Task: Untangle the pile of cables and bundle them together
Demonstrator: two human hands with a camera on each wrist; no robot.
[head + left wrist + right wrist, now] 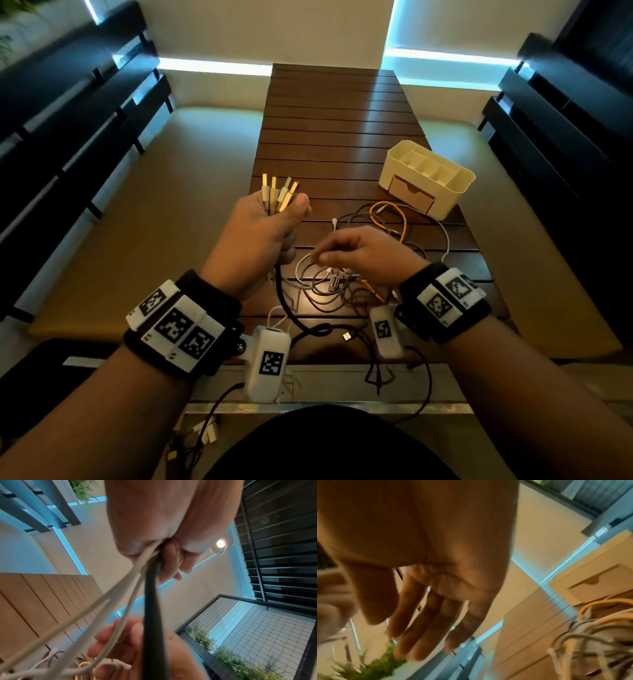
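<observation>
slatted wooden table (pixel 337 113) ran lengthwise away from the person, dark benches on either side. head view only: a cream desk organiser (pixel 428 178) with open compartments and a small drawer stood at the table's right edge, just beyond the cables. right wrist view showed its drawer front from low down, blurred.

loose cable pile (pixel 346 284) lay on the near part of the table, grey, white and dark strands looped over each other, with an orange cable (pixel 399 214) arcing toward the organiser. one thick black cable (pixel 284 301) ran from the fist down across the near table edge.

left hand (pixel 263 229) was raised above the table's left edge, fingers curled tight round a gathered bunch; plug ends (pixel 279 193) fanned up out of the fist. left wrist view gave what the head view hid: white strands and the black cable leaving the underside of the fist, taut, running down toward the pile.

right hand (pixel 363 251) hovered over the pile, fingers reaching left. head view suggested fingertips at a white strand (pixel 303 265), but the right wrist view showed the fingers (pixel 426 622) fairly straight and loosely spread, nothing visibly between them. could not tell whether it had hold of a strand.
</observation>
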